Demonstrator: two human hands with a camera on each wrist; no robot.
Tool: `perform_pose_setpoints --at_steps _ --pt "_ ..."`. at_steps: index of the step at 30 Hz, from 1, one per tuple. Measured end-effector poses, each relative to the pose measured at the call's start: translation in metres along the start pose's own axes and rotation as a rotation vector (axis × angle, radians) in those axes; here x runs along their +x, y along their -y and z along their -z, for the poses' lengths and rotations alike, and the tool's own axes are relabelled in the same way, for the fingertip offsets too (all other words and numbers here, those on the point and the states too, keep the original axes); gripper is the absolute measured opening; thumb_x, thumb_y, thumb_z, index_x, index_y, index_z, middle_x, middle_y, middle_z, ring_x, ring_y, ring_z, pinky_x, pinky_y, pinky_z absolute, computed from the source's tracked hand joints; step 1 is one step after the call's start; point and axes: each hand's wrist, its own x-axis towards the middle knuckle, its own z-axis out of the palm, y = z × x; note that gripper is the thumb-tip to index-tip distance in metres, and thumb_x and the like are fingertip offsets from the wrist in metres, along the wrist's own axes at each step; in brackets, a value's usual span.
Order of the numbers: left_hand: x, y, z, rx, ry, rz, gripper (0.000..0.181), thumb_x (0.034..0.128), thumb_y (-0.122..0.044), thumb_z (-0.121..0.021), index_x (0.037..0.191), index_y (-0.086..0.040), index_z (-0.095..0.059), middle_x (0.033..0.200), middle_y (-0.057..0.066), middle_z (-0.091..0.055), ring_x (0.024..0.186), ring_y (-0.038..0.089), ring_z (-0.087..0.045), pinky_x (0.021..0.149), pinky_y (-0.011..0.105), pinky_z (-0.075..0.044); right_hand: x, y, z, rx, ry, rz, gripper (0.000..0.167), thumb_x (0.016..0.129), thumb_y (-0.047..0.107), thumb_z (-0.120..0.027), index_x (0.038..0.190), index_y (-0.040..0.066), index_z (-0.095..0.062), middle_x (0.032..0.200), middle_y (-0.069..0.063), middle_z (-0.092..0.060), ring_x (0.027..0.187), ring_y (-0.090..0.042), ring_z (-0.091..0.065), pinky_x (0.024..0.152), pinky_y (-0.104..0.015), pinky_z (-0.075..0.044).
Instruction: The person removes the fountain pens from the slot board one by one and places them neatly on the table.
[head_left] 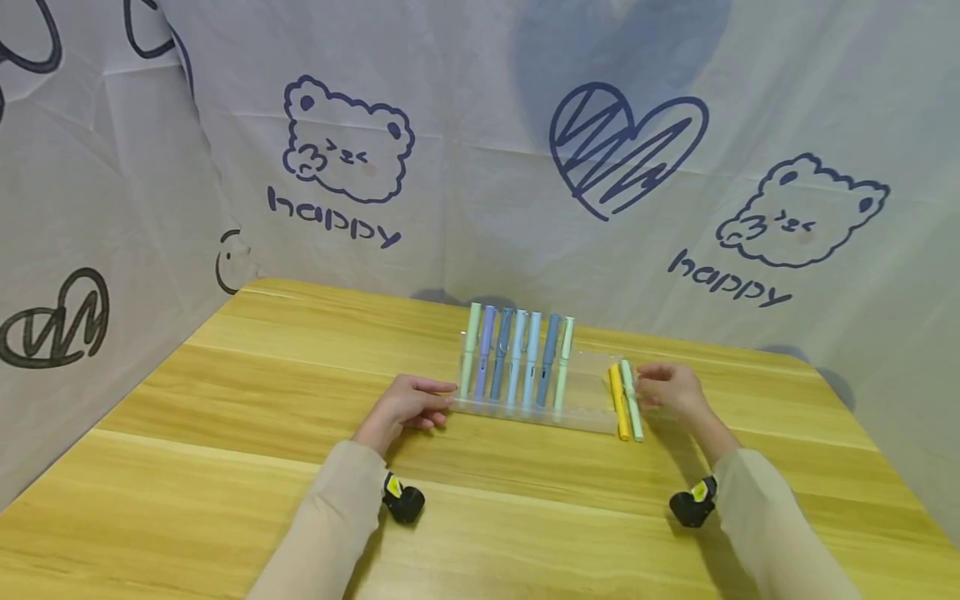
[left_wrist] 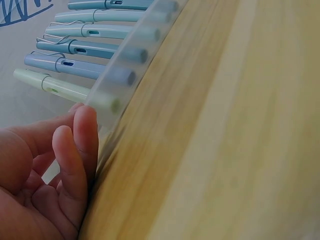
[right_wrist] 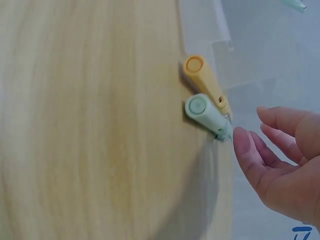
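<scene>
Left hand at rack — right hand near pen (pale green).

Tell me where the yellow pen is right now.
In the head view, the yellow pen lies right of centre at the right end of the clear rack, just left of a pale green pen by the right hand.

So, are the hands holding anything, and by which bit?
The left hand seems to pinch the clear pen stand at its left end. The right hand, beside the rightmost green pen, seems to hold nothing.
</scene>
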Motion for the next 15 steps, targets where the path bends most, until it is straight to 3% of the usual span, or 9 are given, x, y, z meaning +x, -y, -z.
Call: perform_pose_setpoints --at_steps 10,15 --pt "-0.002 -0.002 0.000 0.013 -0.001 0.004 0.032 0.0834 0.002 -0.059 0.115 0.005 -0.057 0.062 0.007 -0.063 0.045 0.008 -0.055 0.038 0.015 -0.045 -0.008 0.009 -0.001 0.100 -0.053 0.066 0.032 0.084 -0.004 -0.055 0.109 -0.022 -0.046 0.080 -0.004 -0.061 0.066 -0.006 -0.057 0.065 -0.032 -0.056" --pt "-0.003 -0.001 0.000 0.022 0.005 -0.009 0.032 0.0835 0.000 -0.060 0.115 0.005 -0.057 0.063 0.008 -0.063 0.046 0.008 -0.056 0.039 0.016 -0.046 0.014 -0.023 0.000 0.202 -0.072 0.098 0.030 0.083 0.003 -0.061 0.103 -0.018 -0.052 0.075 0.003 -0.061 0.065 -0.007 -0.060 0.059 -0.027 -0.056"
